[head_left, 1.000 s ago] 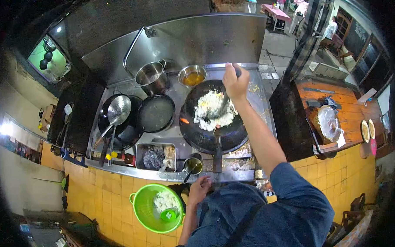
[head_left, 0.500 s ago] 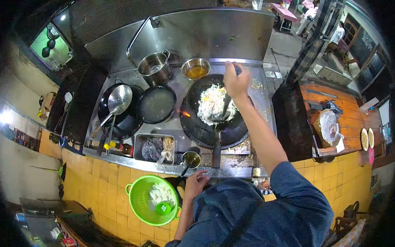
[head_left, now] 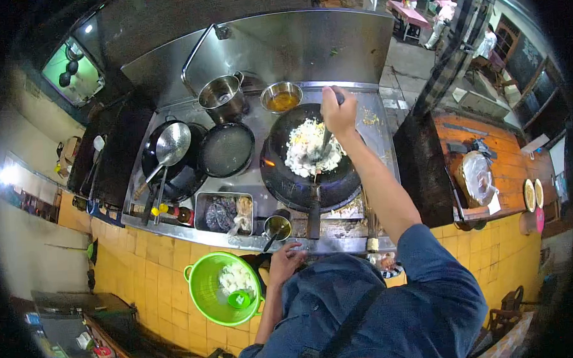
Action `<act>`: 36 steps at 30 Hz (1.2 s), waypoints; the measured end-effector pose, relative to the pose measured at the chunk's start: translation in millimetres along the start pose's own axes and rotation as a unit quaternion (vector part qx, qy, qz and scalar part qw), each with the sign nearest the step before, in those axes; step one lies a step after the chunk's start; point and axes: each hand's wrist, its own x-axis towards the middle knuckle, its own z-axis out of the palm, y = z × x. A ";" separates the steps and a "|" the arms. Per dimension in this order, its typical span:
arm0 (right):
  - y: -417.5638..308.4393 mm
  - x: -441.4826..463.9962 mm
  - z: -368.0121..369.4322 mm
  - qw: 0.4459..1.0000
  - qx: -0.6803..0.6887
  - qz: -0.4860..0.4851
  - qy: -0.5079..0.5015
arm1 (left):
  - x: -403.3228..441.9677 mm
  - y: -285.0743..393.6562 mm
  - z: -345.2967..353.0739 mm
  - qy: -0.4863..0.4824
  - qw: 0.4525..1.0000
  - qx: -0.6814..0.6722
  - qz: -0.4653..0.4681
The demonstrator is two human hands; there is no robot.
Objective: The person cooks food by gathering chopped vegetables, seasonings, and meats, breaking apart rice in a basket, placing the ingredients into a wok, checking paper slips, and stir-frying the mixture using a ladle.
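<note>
My right hand (head_left: 340,113) is wrapped around the dark handle of a spatula (head_left: 327,141), held steeply with its lower end in white rice (head_left: 309,137) mixed with yellow bits. The rice lies in a wide black wok (head_left: 287,186), whose handle points toward me; an orange flame shows at its left. My left hand (head_left: 286,265) rests by the front edge of the stove, fingers loosely apart and holding nothing that I can see. Just beyond it stands a small metal cup (head_left: 277,226) with a dark-handled spoon in it. Left of that hand is a green basket (head_left: 205,295) with white rice and a green scoop.
A black pan (head_left: 227,151), a tall pot (head_left: 224,100) and a bowl of amber liquid (head_left: 282,98) stand on the stove. A large ladle (head_left: 173,144) lies across another wok. A metal tray (head_left: 223,213) holds bagged items. A wooden table (head_left: 506,152) is at right.
My right hand has drawn the spatula slightly up and left within the rice, and its blade now sits deeper in the heap. My left hand stays by the stove edge.
</note>
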 end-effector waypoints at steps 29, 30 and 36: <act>-23.0 -7.7 -7.7 0.991 -0.085 -0.107 -0.013 | 9.0 -9.9 9.8 -0.014 0.994 0.101 0.037; -29.1 -5.6 -6.8 0.993 -0.082 -0.087 -0.019 | 5.8 -13.6 9.2 -0.009 0.991 0.125 0.051; 5.6 -5.4 -6.9 0.990 -0.048 -0.132 -0.031 | 9.2 -15.1 7.5 -0.010 0.993 0.104 0.048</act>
